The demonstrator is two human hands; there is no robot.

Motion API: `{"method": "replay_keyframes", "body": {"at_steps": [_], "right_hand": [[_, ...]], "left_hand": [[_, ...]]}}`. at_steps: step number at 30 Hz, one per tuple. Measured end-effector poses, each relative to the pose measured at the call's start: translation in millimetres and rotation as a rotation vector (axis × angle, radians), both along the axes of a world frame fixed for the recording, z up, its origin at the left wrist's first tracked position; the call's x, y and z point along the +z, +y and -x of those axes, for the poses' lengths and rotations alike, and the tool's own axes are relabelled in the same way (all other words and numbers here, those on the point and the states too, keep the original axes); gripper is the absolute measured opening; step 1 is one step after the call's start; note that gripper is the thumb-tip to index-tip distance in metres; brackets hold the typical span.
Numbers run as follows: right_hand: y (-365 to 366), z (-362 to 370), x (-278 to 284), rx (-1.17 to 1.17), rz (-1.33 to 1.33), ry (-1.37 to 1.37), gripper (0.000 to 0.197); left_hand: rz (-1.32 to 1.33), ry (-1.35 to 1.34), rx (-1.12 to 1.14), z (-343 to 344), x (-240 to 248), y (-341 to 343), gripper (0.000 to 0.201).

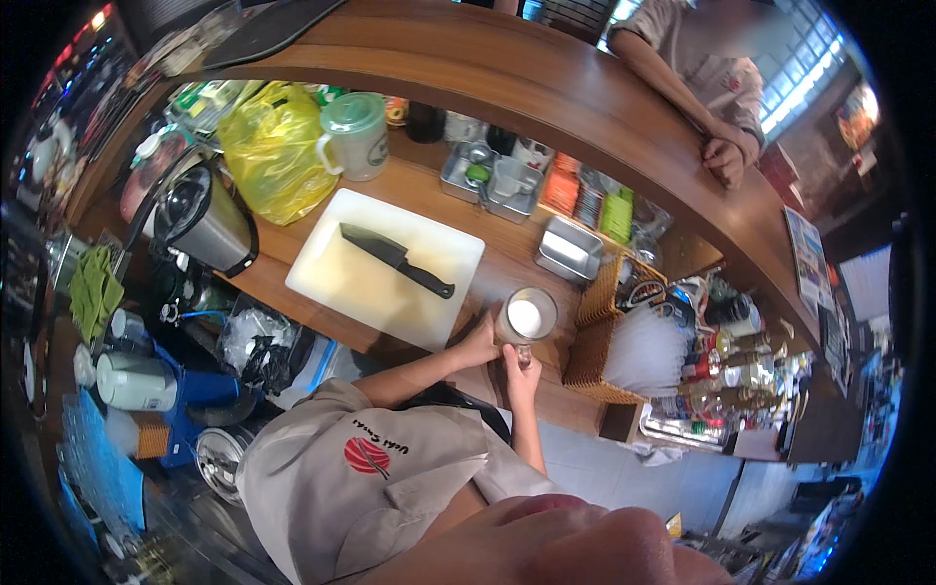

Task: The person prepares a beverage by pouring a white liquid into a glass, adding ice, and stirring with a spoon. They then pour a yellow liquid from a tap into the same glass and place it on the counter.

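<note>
A clear glass mug point(550, 306) with something white in its bottom stands at the counter's near edge, right of the cutting board. My left hand point(478, 342) is against the mug's left side, its fingers partly hidden. My right hand point(521, 376) is closed round the mug's handle, on the side toward me. Left of the mug, a white cutting board point(327, 283) bears a kitchen knife point(395, 259) with a black handle. The blade points to the far left, away from my hands.
A metal tray point(569, 250) and a wicker basket point(591, 363) with clear plastic lids flank the mug. A yellow plastic bag point(278, 156), a lidded pitcher point(355, 141) and a steel appliance point(209, 222) stand left. Another person's hands point(729, 156) rest on the raised ledge point(468, 54).
</note>
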State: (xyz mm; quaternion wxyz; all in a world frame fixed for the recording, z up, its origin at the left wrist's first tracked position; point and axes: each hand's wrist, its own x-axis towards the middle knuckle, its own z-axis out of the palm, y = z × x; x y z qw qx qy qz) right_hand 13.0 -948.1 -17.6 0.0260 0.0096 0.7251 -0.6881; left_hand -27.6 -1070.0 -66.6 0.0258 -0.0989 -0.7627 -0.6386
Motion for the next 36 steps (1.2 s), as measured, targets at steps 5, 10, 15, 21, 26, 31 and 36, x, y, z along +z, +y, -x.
{"method": "replay_keyframes", "body": {"at_steps": [5, 10, 15, 21, 26, 31, 36], "right_hand": [[-8, -1, 0, -0.040, 0.013, 0.042, 0.031], [0, 0, -10, -0.037, 0.016, 0.027, 0.023], [-1, 2, -13, -0.031, 0.005, 0.081, 0.027], [-3, 1, -6, -0.029, 0.008, 0.081, 0.034], [0, 3, -12, -0.013, -0.016, 0.129, 0.036], [0, 3, -14, -0.005, 0.003, 0.105, 0.036], [2, 4, -19, -0.004, 0.028, 0.054, 0.033]], "left_hand": [[0.022, 0.004, 0.101, -13, -13, 9, 0.087], [-0.075, 0.073, 0.067, -10, -7, 10, 0.085], [-0.110, -0.002, -0.021, -12, 2, 5, 0.087], [-0.109, -0.018, 0.092, -19, 15, 7, 0.074], [-0.147, -0.073, 0.097, -21, 25, 7, 0.071], [-0.147, -0.028, 0.116, -20, 19, 9, 0.069], [-0.115, 0.037, 0.109, -16, 10, 9, 0.070]]}}
